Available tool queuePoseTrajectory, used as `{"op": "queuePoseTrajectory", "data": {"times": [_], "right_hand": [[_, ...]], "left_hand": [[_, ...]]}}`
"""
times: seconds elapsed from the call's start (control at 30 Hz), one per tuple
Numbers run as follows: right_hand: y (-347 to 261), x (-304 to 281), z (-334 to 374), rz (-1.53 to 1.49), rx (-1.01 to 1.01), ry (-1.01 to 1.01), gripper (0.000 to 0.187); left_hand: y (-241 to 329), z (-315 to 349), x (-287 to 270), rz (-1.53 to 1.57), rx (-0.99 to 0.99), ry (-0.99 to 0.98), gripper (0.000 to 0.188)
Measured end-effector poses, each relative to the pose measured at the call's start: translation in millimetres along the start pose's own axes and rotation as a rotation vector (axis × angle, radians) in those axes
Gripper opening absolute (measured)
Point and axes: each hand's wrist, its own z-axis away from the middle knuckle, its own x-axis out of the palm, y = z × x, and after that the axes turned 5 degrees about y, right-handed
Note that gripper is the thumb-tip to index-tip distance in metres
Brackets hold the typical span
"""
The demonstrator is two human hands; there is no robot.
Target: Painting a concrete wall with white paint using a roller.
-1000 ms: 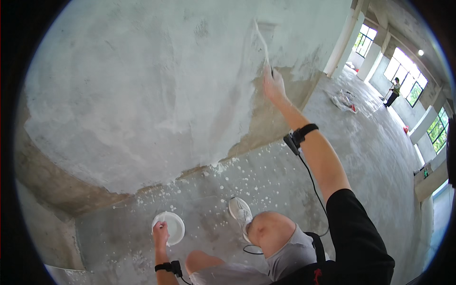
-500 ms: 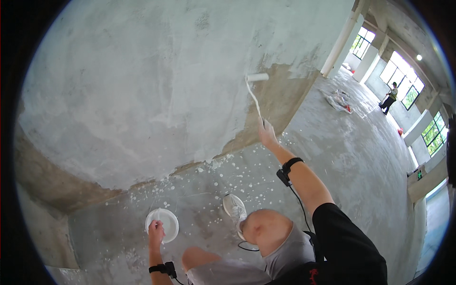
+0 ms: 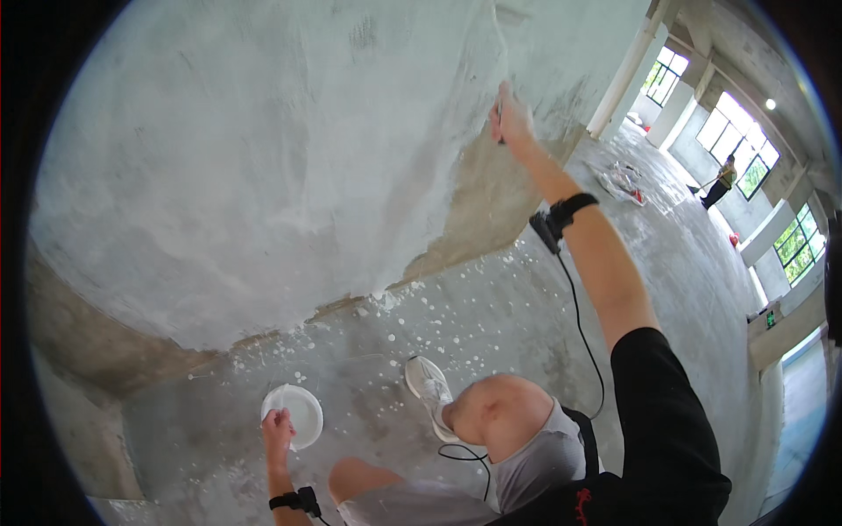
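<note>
Right hand is up at the wall, fingers wrapped tight round the grip of a paint roller; no slack I can see, though it's motion-blurred. The white rod runs up from my fist, long axis close to vertical in view, top end leaning slightly left. Roller head sits by the upper edge, too smeared for me to tell whether it's touching the wall.

Key relation: roller lies straight above my right hand, in line with it. The bare brown patch is below and left of that fist, so back toward me along the wall. Right is by far the nearer hand to both.

Left hand is low and well apart, at the left, near side of the white bucket on the floor. Fingers curled in, almost no gap; can't tell from here if they grip the rim or a handle. Bucket looks upright, left of my white shoe, with paint spots scattered between it and the wall.
</note>
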Motion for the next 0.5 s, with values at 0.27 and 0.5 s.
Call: {"op": "queuePoseTrajectory", "data": {"times": [0.27, 0.5], "right_hand": [[131, -42, -11, 0.05, -0.36, 0.012, 0.029], [173, -34, 133, 0.05, 0.195, -0.094, 0.051]], "left_hand": [[2, -9, 17, -0.041, -0.017, -0.003, 0.026], [11, 2, 5, -0.049, -0.013, 0.018, 0.027]]}}
